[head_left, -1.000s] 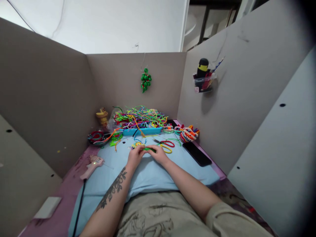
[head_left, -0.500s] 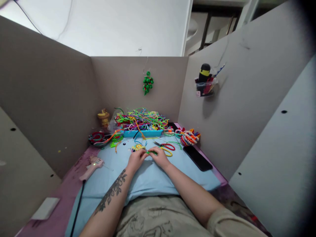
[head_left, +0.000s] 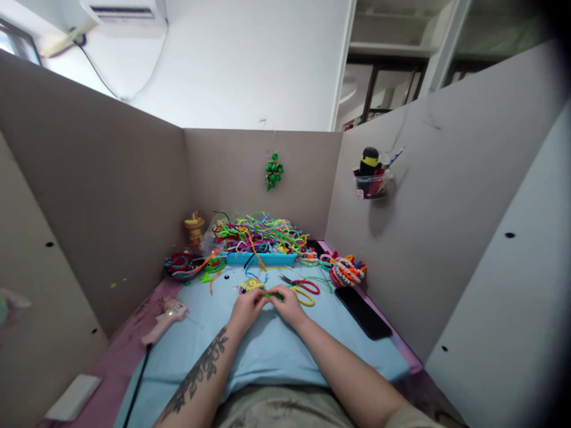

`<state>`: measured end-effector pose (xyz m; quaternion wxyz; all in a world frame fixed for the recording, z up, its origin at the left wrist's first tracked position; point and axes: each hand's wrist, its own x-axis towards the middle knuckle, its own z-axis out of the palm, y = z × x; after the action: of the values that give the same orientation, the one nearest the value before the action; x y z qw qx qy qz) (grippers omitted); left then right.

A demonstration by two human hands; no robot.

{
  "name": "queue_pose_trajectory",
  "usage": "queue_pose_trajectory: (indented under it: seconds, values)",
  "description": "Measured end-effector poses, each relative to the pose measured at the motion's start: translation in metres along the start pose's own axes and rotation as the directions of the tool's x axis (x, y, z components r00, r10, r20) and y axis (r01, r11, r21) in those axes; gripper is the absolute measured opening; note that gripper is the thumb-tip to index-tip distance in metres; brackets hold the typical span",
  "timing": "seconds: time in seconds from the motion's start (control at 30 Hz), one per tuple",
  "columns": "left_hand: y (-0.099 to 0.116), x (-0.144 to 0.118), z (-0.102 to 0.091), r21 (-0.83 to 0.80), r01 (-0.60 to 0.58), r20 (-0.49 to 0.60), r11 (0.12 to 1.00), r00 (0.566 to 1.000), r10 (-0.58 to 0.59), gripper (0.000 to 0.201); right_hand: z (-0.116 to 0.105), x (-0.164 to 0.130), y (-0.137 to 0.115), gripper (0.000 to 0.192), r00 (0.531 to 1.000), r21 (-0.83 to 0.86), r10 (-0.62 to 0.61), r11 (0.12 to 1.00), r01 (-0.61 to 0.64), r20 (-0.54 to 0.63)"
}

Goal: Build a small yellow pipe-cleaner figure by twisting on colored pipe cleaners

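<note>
Both hands meet over the middle of the blue cloth (head_left: pixel 267 351). A small green cord piece (head_left: pixel 273 295) lies between them, partly hidden by the fingers. My left hand (head_left: pixel 248 308) pinches its left end, while my right hand (head_left: pixel 288 306) has its fingers closed around the other side. Just beyond my left hand sits a yellow braided piece (head_left: pixel 252 285) with an orange-yellow round centre. Scissors (head_left: pixel 306 290) with one red and one yellow handle rest beyond my right hand, blades pointing left.
A blue tray (head_left: pixel 261 259) heaped with colourful cords stands at the back. Left are a bowl of cords (head_left: pixel 182 266) and a pink glue gun (head_left: pixel 165 324) with a black cable. A phone (head_left: pixel 363 313) and braided orange-white pieces (head_left: pixel 345 271) lie right. Grey panels surround the table.
The camera view has tilted up, so the whole scene sits lower in the picture. Both hands stay together on the green cord piece with only slight finger movement.
</note>
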<state>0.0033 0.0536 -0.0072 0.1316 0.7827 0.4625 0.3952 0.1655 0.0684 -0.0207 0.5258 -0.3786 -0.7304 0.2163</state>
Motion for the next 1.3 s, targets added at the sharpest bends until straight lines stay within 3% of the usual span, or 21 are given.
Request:
queue_pose_trajectory:
  seconds: [0.73,1.3]
  values:
    - [0.002,0.005,0.007,0.006,-0.033,0.053,0.999,0.998,0.032,0.025,-0.01,-0.007,-0.003,0.016,1.0,-0.055,0.014,0.998,-0.014,0.0]
    - [0.0,0.001,0.008,0.019,-0.015,0.072,1.0,0.997,0.014,0.023,-0.002,-0.012,0.007,0.024,0.998,-0.025,0.016,1.0,-0.015,0.058]
